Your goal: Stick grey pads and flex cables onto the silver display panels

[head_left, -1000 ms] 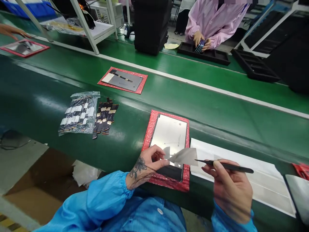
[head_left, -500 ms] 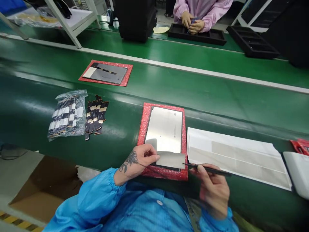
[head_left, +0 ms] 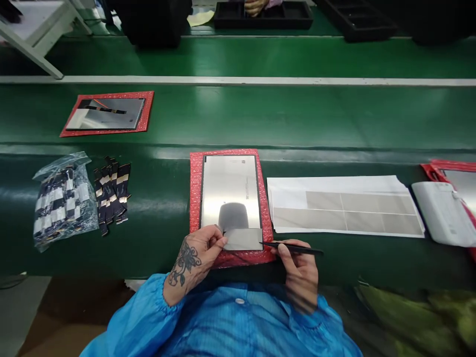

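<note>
A flat display panel (head_left: 230, 183) with a silvery back lies on red bubble wrap (head_left: 195, 198) in front of me. Across its near end is a grey rectangular adhesive sheet (head_left: 243, 239). My left hand (head_left: 199, 255) pinches the sheet's left edge between thumb and finger. Black tweezers (head_left: 297, 247) are gripped in my right hand (head_left: 301, 270), their tip at the sheet's right edge. Whether the tips clasp the sheet is too small to tell. Beside the panel on the right, white backing paper (head_left: 290, 193) carries several more grey rectangles.
A clear bag (head_left: 63, 203) of flex cables and a loose pile of flex cables (head_left: 111, 193) lie left. Another panel (head_left: 107, 114) on red wrap sits farther back. At right are a white device (head_left: 442, 213) and more red wrap (head_left: 431, 171). A person's hand (head_left: 256, 7) is over a black tray (head_left: 223, 17).
My view has tilted down and turned slightly right. The grey sheet now looks flatter against the panel's near end, with both hands still at its two sides.
</note>
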The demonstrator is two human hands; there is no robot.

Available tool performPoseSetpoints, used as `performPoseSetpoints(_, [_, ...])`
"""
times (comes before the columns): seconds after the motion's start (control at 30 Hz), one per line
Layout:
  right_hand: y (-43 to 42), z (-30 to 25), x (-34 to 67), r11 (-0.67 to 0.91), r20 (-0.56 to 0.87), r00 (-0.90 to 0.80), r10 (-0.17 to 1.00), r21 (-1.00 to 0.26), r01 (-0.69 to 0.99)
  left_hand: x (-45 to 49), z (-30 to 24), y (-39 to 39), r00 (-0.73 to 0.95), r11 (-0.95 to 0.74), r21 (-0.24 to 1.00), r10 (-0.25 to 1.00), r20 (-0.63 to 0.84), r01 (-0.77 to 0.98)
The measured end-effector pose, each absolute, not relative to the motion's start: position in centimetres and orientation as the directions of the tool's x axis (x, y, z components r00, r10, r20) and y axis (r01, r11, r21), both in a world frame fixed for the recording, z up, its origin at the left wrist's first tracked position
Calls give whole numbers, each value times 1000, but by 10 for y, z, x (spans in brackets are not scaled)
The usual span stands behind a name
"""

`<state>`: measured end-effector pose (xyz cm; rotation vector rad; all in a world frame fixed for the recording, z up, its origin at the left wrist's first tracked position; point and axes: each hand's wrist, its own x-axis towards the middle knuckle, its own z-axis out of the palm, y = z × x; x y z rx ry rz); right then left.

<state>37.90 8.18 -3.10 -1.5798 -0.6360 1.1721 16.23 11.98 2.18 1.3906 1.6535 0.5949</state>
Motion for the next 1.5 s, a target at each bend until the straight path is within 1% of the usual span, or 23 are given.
performPoseSetpoints(0.17, [81, -27, 376, -315, -342, 377, 861, -940, -135, 163, 23, 120, 0, 257, 794, 951, -309, 551])
performPoseSetpoints(0.53, [84, -19, 373, -336, -346, 374, 860, -937, -94, 162, 25, 119, 11, 206, 777, 965, -264, 595])
performPoseSetpoints(0.77, [84, -19, 374, -337, -352, 371, 859, -935, -107, 163, 26, 119, 17, 174, 759, 971, -237, 628])
performPoseSetpoints(1.0, [84, -21, 375, -344, -363, 379, 851, -931, -118, 164, 21, 114, 9, 139, 715, 980, -199, 686])
performPoseSetpoints(1.2, [84, -21, 375, -354, -369, 379, 849, -929, -112, 164, 22, 114, 26, 129, 693, 978, -208, 710])
performPoseSetpoints(1.37, [84, -20, 374, -365, -369, 385, 846, -927, -88, 166, 23, 114, 42, 98, 645, 979, -198, 758])
performPoseSetpoints(1.5, [84, -21, 375, -363, -369, 387, 845, -927, -92, 162, 22, 113, 27, 84, 523, 979, -202, 848])
